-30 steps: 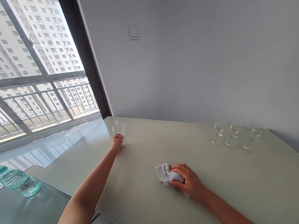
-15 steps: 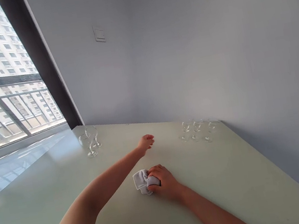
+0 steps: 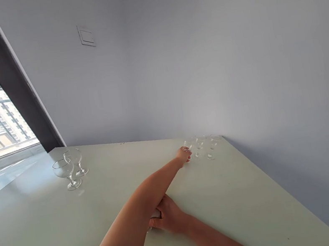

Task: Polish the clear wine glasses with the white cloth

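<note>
My left hand (image 3: 184, 155) reaches to the far right part of the pale table (image 3: 111, 217), its fingers closed round the leftmost stemmed glass (image 3: 186, 144) of a small group. Just right of it stand two more clear glasses, one (image 3: 199, 144) behind and one (image 3: 211, 147) in front. My right hand (image 3: 170, 215) rests near the table's middle, closed on a grey cloth (image 3: 155, 214). My left forearm crosses in front of the cloth and hides most of it.
Two stemmed glasses, one (image 3: 63, 169) nearer and one (image 3: 75, 157) behind, stand at the table's left. Grey walls (image 3: 190, 50) meet behind the table, with a switch (image 3: 86, 36) on the left one. A window is at the far left.
My left hand has moved right, from above the table's middle to the right group of glasses, and has closed on one. The view has turned right. My left forearm now covers the cloth.
</note>
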### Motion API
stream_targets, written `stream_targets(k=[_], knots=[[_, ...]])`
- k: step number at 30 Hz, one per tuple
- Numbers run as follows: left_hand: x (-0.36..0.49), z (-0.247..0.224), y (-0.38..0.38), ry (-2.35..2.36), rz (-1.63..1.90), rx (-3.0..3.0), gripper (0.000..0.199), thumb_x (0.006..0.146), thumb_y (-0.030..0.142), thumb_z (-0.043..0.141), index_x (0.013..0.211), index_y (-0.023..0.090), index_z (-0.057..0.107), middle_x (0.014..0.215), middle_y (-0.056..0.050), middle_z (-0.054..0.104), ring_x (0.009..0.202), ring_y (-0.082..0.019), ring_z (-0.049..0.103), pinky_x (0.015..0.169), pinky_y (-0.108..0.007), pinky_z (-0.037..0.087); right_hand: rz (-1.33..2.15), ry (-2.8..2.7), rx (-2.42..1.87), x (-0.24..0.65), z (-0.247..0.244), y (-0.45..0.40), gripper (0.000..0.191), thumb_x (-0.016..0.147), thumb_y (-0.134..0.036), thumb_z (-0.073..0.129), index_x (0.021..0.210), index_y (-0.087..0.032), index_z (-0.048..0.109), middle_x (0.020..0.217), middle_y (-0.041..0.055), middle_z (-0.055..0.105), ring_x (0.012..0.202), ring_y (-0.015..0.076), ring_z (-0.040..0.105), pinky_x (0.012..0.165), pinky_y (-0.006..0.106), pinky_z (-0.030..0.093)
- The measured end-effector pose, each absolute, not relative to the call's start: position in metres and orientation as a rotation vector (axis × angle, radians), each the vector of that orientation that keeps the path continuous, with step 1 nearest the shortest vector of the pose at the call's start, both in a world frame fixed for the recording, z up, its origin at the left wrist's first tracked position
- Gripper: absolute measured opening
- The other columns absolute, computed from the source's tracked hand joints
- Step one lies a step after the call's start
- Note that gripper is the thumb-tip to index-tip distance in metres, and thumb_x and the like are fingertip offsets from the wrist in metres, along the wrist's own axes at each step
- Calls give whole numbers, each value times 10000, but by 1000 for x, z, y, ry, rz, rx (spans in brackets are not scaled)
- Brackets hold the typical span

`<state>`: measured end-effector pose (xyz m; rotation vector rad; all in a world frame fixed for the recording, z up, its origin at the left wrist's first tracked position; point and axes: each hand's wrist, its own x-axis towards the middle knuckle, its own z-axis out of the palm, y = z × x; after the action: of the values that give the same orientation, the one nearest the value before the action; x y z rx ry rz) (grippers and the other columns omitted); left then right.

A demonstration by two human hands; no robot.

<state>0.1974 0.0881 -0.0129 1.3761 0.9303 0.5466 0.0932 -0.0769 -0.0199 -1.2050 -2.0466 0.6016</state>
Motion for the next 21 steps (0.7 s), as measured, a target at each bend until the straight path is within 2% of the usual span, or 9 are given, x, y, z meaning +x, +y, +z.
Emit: stream_targets(k=[4, 7, 12, 21], knots=[[174, -23, 95, 966, 606, 1379, 242, 709, 228, 598, 924, 158, 515, 851, -39, 533, 533, -41, 450, 494, -179, 398, 590, -2028, -1206, 93, -22, -77, 237, 671, -238, 660, 899, -264, 600, 905, -28, 620, 896, 181, 515, 823, 318, 381], [131, -28, 98, 997, 672, 1382, 211, 702, 226, 596, 888, 158, 522, 778, -18, 520, 518, -47, 447, 483, -185, 392, 638, -2019, -1261, 94, -24, -76, 254, 668, -304, 670, 908, -252, 608, 996, -3, 596, 952, 196, 492, 851, 333, 377], [26, -35, 93, 1066, 835, 1384, 190, 683, 231, 595, 851, 164, 538, 663, 23, 499, 497, -49, 449, 466, -171, 372, 683, -2042, -1221, 95, -29, -74, 331, 700, -402, 632, 976, -223, 599, 1033, 46, 583, 1000, 222, 481, 875, 369, 373], [-164, -32, 82, 1340, 1150, 1267, 247, 613, 307, 616, 793, 166, 522, 599, 33, 479, 488, -68, 453, 444, -183, 341, 682, -2075, -1175, 96, -32, -71, 287, 719, -398, 612, 947, -223, 609, 1034, 60, 585, 985, 222, 486, 867, 377, 381]])
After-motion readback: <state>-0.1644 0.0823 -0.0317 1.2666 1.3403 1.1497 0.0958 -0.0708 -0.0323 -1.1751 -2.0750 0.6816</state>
